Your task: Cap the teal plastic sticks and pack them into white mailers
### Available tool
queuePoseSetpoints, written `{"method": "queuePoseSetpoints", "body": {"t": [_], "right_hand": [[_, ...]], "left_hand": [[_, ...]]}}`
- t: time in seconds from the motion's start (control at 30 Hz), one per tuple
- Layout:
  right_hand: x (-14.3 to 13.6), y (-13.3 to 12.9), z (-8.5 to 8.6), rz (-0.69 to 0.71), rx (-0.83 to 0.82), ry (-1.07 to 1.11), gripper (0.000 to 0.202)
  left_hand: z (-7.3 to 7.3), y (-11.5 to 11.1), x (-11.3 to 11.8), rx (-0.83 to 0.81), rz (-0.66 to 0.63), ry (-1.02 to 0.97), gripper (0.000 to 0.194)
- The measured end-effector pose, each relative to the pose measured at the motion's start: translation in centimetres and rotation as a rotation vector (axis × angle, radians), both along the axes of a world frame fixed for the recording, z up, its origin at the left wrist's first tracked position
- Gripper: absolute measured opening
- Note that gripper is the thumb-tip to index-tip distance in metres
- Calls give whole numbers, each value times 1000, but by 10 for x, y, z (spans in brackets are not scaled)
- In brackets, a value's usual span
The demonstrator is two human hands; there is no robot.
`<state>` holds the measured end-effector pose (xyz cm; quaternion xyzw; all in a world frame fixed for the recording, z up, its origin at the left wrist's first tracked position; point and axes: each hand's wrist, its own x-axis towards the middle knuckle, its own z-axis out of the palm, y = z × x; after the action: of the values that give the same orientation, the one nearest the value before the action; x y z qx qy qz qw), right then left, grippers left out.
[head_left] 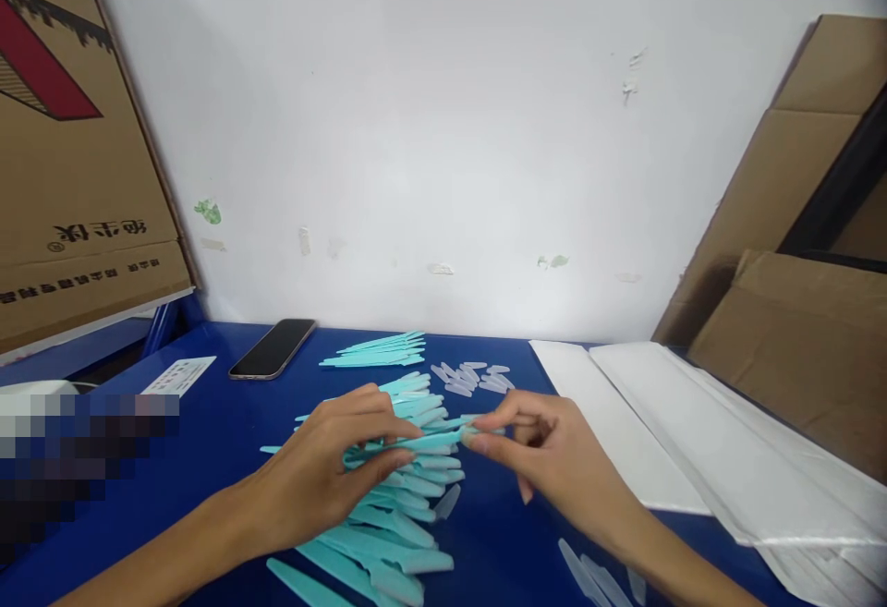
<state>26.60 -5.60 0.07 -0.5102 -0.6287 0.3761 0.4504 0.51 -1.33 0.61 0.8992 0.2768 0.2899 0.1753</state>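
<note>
My left hand (333, 464) pinches the handle of a slim turquoise eyebrow razor (441, 441) between thumb and forefinger, above a pile. At the razor's other end, my right hand (561, 450) closes thumb and fingertips on what looks like a small translucent blade cap, mostly hidden by the fingers. Beneath both hands lies the long pile of turquoise razors (394, 526), heads pointing right. A smaller group of razors (378, 350) is fanned out behind it. Loose translucent caps (471, 376) lie beyond my right hand, and one single cap (447, 502) rests beside the pile.
A phone (273, 348) and a printed card (180, 376) lie on the blue table (208, 459) at left. White padded sheets (644, 431) cover the right side. More translucent caps (589, 577) sit at the front right. Cardboard boxes (76, 154) flank the white wall.
</note>
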Motion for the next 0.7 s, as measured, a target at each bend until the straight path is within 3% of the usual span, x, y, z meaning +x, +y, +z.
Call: {"method": "queuePoseSetpoints", "body": {"t": [0.27,0.43,0.6,0.7], "right_hand": [[-2,1,-2,117,88,-297,13],[3,2,1,21,182,-373,22],[20,8,18,-50,187,-546,24],[38,6,32,-11,60,-745,24]], "left_hand": [[1,6,-5,105,-5,207,17],[2,18,-14,129,40,246,16],[0,30,-22,144,93,236,19],[0,37,-26,113,108,207,26]]}}
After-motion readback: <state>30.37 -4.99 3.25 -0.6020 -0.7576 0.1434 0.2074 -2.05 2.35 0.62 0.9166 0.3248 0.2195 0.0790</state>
